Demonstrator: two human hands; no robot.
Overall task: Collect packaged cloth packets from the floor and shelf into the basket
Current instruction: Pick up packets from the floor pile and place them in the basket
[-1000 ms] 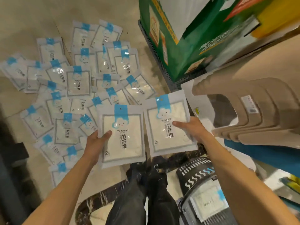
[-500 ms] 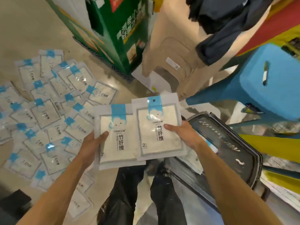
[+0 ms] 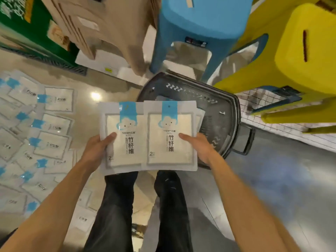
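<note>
on my far left, loose packets (image 3: 51,144) lie scattered and overlapping on the glossy beige floor (image 3: 109,84). they are flat clear pouches, each with a blue tab at the top and a pale folded cloth inside. my left hand (image 3: 96,151) grips the left-hand packet (image 3: 123,142) by its left edge, thumb pressed on the front, fingers hidden behind. it is a shiny square pouch with a blue header, a white cloud face and black characters printed down the middle; cream cloth shows through the film. the right-hand packet (image 3: 170,124), of the same kind, overlaps its right edge. my right hand (image 3: 200,148) pinches that one by its right edge, thumb on top. both are held flat, above my dark trouser legs (image 3: 116,206) and over the near rim of the basket (image 3: 227,113), a dark plastic tub with slotted walls and a handle on its right. behind it stand a smooth blue plastic stool (image 3: 196,24) and, further right, a yellow stool (image 3: 300,51).
</note>
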